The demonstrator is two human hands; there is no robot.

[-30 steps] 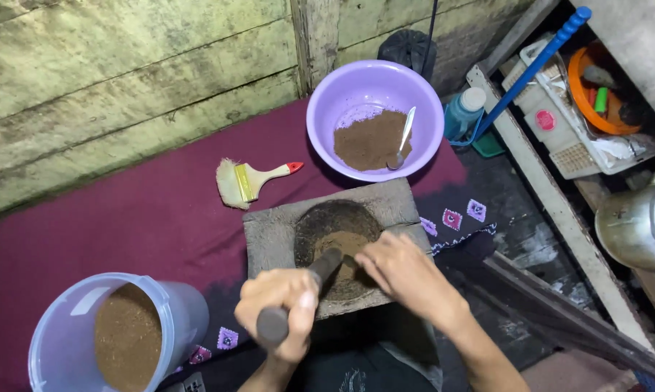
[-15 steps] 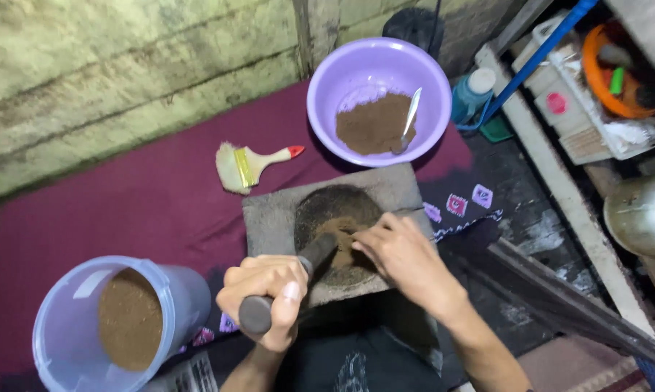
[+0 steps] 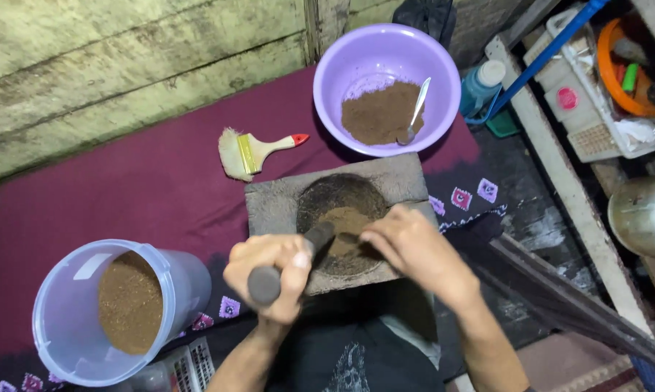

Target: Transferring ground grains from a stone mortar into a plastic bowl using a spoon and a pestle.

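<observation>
A square grey stone mortar (image 3: pixel 273 207) sits in front of me, its round hollow holding brown powder (image 3: pixel 345 221). My left hand (image 3: pixel 269 272) is wrapped around a dark stone pestle (image 3: pixel 318 236) whose tip rests in the hollow. My right hand (image 3: pixel 407 247) lies on the mortar's right rim, fingers bent and touching the powder at the edge of the hollow; it holds nothing that I can see.
A purple bowl (image 3: pixel 374 54) with brown powder and a metal spoon (image 3: pixel 416 109) stands behind the mortar. A small paintbrush (image 3: pixel 251 152) lies to the left on the maroon cloth (image 3: pixel 109 196). A pale blue bucket (image 3: pixel 66 319) of brown powder is at near left. Shelves with clutter stand on the right.
The view has shifted slightly. My left hand keeps the pestle in the hollow, and my right hand stays at the mortar's right rim with the fingers in the powder.
</observation>
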